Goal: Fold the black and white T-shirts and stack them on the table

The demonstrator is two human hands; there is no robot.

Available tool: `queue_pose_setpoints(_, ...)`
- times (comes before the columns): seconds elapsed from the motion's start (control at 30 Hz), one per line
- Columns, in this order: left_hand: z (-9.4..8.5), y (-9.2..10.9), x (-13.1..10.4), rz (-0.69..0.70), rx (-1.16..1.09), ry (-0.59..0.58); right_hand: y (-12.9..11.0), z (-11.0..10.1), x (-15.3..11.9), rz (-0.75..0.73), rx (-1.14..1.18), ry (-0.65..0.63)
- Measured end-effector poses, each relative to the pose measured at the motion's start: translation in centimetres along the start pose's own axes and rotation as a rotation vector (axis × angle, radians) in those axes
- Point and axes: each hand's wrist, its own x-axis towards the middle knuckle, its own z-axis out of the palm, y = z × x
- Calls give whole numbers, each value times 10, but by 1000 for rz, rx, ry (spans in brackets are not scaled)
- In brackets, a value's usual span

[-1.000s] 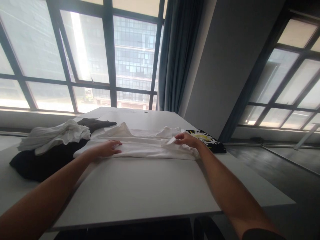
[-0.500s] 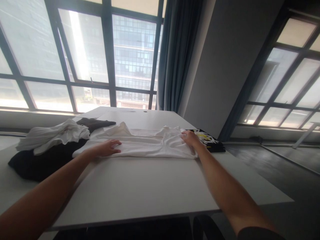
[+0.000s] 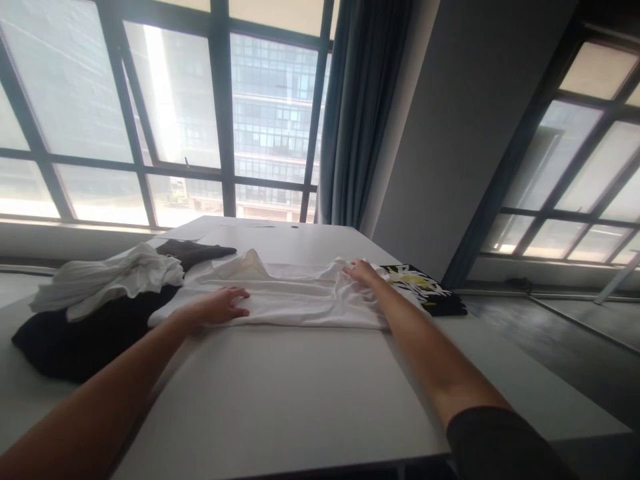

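A white garment [image 3: 295,303] lies spread sideways across the white table, wrinkled toward its right end and with a raised fold at its far left edge. My left hand [image 3: 223,305] rests on the left part of the cloth, its thumb and fingers apart. On the right part, near the far edge, my right hand [image 3: 361,272] touches the fabric with its fingers bent; whether cloth is pinched between them is too small to tell.
Left of the garment, a crumpled white cloth [image 3: 113,277] lies on dark clothing [image 3: 95,333]. A black garment with white and yellow print [image 3: 423,290] lies to the right. The table [image 3: 290,393] stands before windows and a blue-grey curtain [image 3: 353,120].
My right hand has moved left and away from me over the garment, off its right end. My left hand stays on the left part. The camera view has shifted slightly.
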Motion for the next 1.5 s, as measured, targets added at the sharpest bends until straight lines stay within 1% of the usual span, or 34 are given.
queue_pose_setpoints(0.07, 0, 0, -1, -1, -2, 3, -7, 7, 18, 22, 18, -20)
queue_pose_setpoints(0.13, 0, 2, -2, 9, -14, 12, -12, 15, 31, 48, 37, -16)
queue_pose_setpoints(0.23, -1, 4, -3, 18, -19, 19, -21, 20, 42, 68, 137, 65)
queue_pose_setpoints(0.3, -2, 5, -4, 13, -12, 6, -29, 14, 46, 65, 256, 161)
queue_pose_setpoints(0.4, -3, 6, -3, 4, 0, -13, -46, -8, 50, 58, 483, 330)
queue_pose_setpoints(0.43, -2, 6, -3, 5, 5, -13, -52, -17, 50, 62, 576, 363)
queue_pose_setpoints(0.47, -2, 5, -3, 6, 10, -11, -58, -26, 49, 72, 685, 368)
queue_pose_setpoints(0.53, -2, 5, -3, 8, 18, -14, -68, -42, 43, 87, 952, 298)
queue_pose_setpoints(0.6, -2, 5, -4, 9, 18, -21, -73, -54, 31, 90, 1184, 219)
queue_pose_setpoints(0.67, -2, 5, -4, 14, 14, -20, -70, -63, 14, 87, 1310, 144)
queue_pose_setpoints(0.73, -3, 6, -4, 15, 11, -12, -57, -71, -6, 75, 1340, 59)
queue_pose_setpoints(0.8, -2, 6, -2, 8, 13, -6, -37, -79, -27, 24, 1323, -104)
queue_pose_setpoints(0.9, -1, 4, -1, 3, 22, 0, 1, -91, -50, -102, 1269, -448)
queue_pose_setpoints(0.93, -1, 3, -1, 6, 24, 4, 13, -93, -54, -126, 1261, -495)
queue_pose_setpoints(0.97, 0, 2, -1, 12, 24, 12, 23, -93, -56, -135, 1263, -491)
queue_pose_setpoints(1.0, 0, 1, -1, 20, 24, 24, 32, -90, -56, -129, 1262, -450)
queue_pose_setpoints(1.07, 1, -2, 2, 42, 21, 58, 45, -78, -52, -72, 1189, -303)
queue_pose_setpoints(1.13, 0, -4, 9, 37, 22, 75, 51, -60, -45, 18, 982, -168)
queue_pose_setpoints(1.2, -2, -6, 22, -6, 55, 82, 53, -41, -37, 73, 734, -104)
queue_pose_setpoints(1.27, -6, -9, 38, -61, 142, 114, 53, -26, -31, 63, 528, -88)
queue_pose_setpoints(1.3, -9, -10, 47, -92, 198, 152, 53, -22, -30, 39, 443, -82)
queue_pose_setpoints(1.4, -18, -17, 72, -220, 319, 266, 51, -19, -29, -39, 260, -76)
queue_pose_setpoints(1.43, -20, -20, 79, -270, 323, 273, 50, -20, -30, -52, 229, -93)
queue_pose_setpoints(1.5, -22, -24, 90, -365, 275, 237, 50, -24, -33, -51, 230, -159)
